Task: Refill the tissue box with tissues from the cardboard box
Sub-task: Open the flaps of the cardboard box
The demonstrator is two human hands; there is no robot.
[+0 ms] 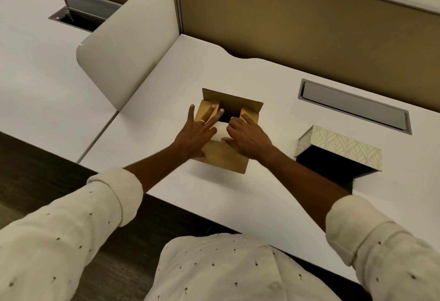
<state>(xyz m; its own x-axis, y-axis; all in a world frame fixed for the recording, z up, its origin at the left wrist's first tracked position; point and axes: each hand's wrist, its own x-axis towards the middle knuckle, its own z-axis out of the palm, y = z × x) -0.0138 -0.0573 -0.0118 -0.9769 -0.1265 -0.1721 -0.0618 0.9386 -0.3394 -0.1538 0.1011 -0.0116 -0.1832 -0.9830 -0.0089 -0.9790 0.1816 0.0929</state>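
Observation:
A small brown cardboard box stands in the middle of the white desk, its far flap raised and its top partly open onto a dark inside. White tissues show at the opening between my hands. My left hand lies flat on the box's left flap with fingers spread. My right hand rests on the right side, fingers bent at the opening's edge and touching the tissues; a grip is not clear. The patterned cream tissue box sits to the right, open, dark inside, apart from both hands.
A closed grey cable hatch is set in the desk behind the tissue box. A rounded white divider panel stands at the left, with another desk and an open hatch beyond it. A tan partition wall runs along the back.

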